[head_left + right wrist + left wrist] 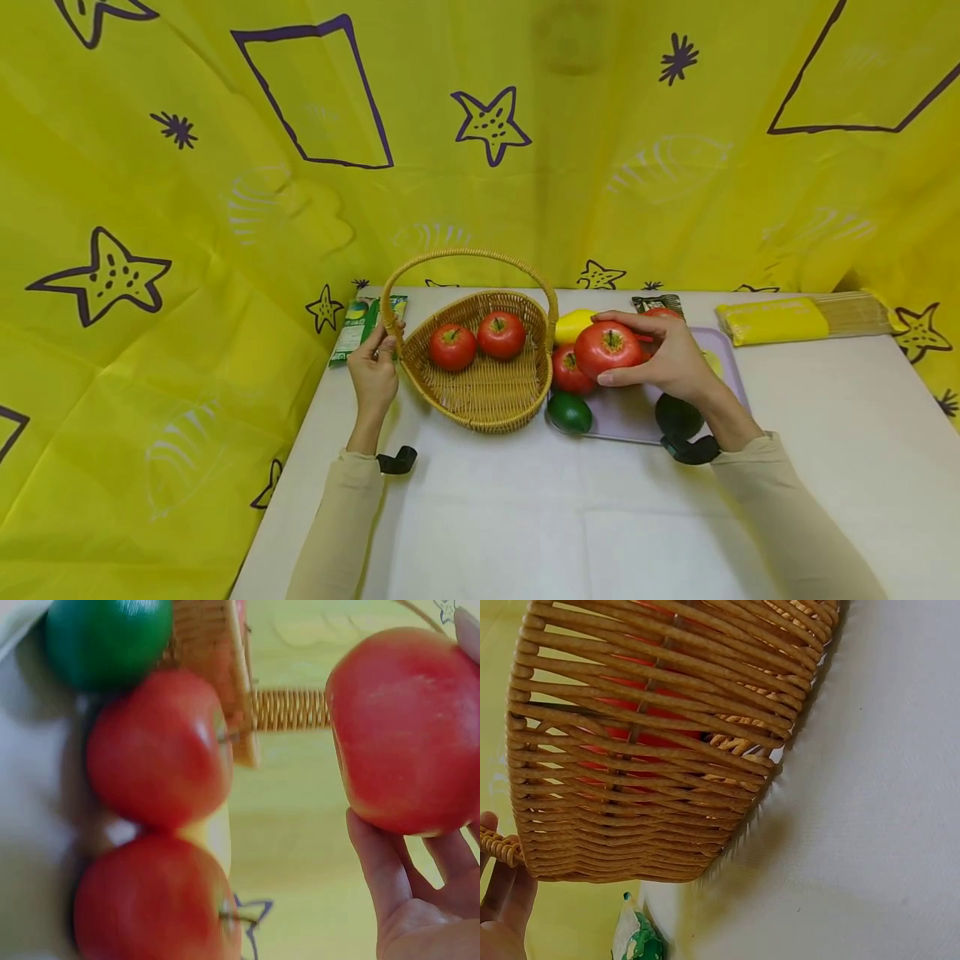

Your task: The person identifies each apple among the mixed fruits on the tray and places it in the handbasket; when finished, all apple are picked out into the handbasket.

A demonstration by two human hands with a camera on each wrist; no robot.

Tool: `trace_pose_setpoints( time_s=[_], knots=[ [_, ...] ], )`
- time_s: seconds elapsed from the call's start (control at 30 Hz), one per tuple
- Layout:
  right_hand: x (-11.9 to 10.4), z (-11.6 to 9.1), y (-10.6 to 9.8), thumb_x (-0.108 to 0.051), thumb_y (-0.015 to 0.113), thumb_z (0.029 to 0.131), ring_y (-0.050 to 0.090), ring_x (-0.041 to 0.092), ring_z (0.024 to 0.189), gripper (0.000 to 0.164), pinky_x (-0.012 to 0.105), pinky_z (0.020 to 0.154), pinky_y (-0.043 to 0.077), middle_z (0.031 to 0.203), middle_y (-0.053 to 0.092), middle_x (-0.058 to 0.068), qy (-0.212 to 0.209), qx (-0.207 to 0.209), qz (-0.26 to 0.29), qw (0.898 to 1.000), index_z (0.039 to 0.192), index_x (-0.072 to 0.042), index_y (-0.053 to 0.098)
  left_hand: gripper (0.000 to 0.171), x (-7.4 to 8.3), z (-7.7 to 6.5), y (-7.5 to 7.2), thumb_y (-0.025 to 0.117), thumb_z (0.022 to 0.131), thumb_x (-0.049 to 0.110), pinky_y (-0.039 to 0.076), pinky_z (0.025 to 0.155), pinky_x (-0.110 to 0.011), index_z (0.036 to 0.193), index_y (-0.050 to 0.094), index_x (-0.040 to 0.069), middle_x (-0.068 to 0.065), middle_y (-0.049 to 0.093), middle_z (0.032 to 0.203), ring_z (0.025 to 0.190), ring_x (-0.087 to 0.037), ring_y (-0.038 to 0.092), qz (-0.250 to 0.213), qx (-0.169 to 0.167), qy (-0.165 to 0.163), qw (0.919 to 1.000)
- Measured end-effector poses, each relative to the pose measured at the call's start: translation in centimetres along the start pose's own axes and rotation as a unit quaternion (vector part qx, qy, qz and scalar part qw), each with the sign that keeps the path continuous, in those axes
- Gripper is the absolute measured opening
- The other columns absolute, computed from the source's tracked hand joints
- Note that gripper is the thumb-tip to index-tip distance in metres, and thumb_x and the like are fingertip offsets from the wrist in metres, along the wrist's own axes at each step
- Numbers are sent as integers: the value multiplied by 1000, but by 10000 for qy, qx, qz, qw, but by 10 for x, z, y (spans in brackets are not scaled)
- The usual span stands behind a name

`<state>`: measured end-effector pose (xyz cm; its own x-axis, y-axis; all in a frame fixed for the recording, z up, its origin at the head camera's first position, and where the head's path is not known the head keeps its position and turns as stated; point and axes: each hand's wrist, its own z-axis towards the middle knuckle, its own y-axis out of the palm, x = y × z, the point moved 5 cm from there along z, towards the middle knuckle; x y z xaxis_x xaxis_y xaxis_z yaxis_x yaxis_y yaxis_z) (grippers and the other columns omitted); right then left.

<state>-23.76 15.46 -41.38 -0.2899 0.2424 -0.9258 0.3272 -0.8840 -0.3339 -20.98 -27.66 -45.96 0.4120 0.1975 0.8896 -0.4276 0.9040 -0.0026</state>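
My left hand grips the handle base of a wicker basket on its left side. Inside the basket lie two red apples; in the left wrist view their red shows through the weave. Raised over the lilac tray, my right hand holds another red apple between thumb and fingers. More red apples sit below it, beside a smooth green fruit. A yellow fruit is partly hidden behind the held apple. A dark green fruit lies near my right wrist.
Behind the basket's left side lies a green and white packet. A dark packet is behind the tray, and a yellow-wrapped bundle of thin sticks lies at the back right. A yellow patterned curtain borders the white table.
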Motion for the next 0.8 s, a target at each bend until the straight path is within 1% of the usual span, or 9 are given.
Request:
trace_pose_setpoints(
  time_s=[0.13,0.2,0.23,0.3,0.43,0.53,0.6,0.7,0.8],
  knots=[
    [-1,3,13,-6,98,73,69,12,114,73,23,92,61,134,72,-3,148,-66,199,9997,140,-10,70,36,-1,0,0,60,104,-4,55,103,-19,139,62,-11,-43,66,122,126,-45,66,-27,-4,8,10000],
    [-1,4,19,-6,98,73,70,12,113,73,25,91,62,133,72,0,192,-146,262,9994,140,-11,70,36,-1,0,0,61,104,-4,55,103,-18,139,62,-11,-43,67,123,126,-43,67,3,4,6,10000],
    [-1,4,22,-7,98,73,71,12,112,73,26,90,63,132,73,2,187,-184,270,9993,140,-11,70,37,-1,0,0,61,104,-4,55,103,-18,139,62,-11,-42,67,123,126,-43,67,10,7,9,10000],
    [-3,5,28,-6,98,73,71,12,111,73,28,89,63,131,74,4,129,-274,309,9991,140,-11,70,36,0,0,-1,61,104,-3,55,103,-18,139,62,-11,-42,67,123,125,-39,68,6,4,33,10000],
    [-6,7,39,-5,98,71,71,13,113,74,28,91,63,130,74,6,-62,-349,425,9985,140,-12,70,35,0,0,-1,62,103,-3,55,101,-16,137,65,-11,-40,69,122,121,-17,72,86,23,103,9999],
    [-9,9,46,-5,99,71,70,14,115,74,28,94,62,132,74,7,-201,-369,506,9978,140,-12,71,35,-1,0,-1,63,102,-3,56,99,-15,136,66,-11,-38,70,120,115,-2,70,152,38,119,9998],
    [-12,10,51,-7,99,71,70,14,114,74,28,93,62,132,74,6,-262,-382,469,9978,139,-14,72,35,-1,0,-1,63,102,-4,56,98,-14,136,66,-11,-38,71,120,113,2,69,154,38,118,9998],
    [-17,12,60,-8,99,70,69,14,114,74,29,93,62,132,73,6,-289,-513,486,9971,139,-12,71,34,-1,0,-1,63,102,-4,55,98,-14,135,66,-12,-38,71,119,112,2,70,156,43,119,9998],
    [-22,15,72,-9,99,71,69,14,117,75,30,96,62,134,72,7,-318,-754,640,9946,140,-10,70,34,-1,0,-2,63,102,-4,56,99,-14,135,66,-12,-36,72,120,114,-5,71,194,46,121,9997]
  ],
)
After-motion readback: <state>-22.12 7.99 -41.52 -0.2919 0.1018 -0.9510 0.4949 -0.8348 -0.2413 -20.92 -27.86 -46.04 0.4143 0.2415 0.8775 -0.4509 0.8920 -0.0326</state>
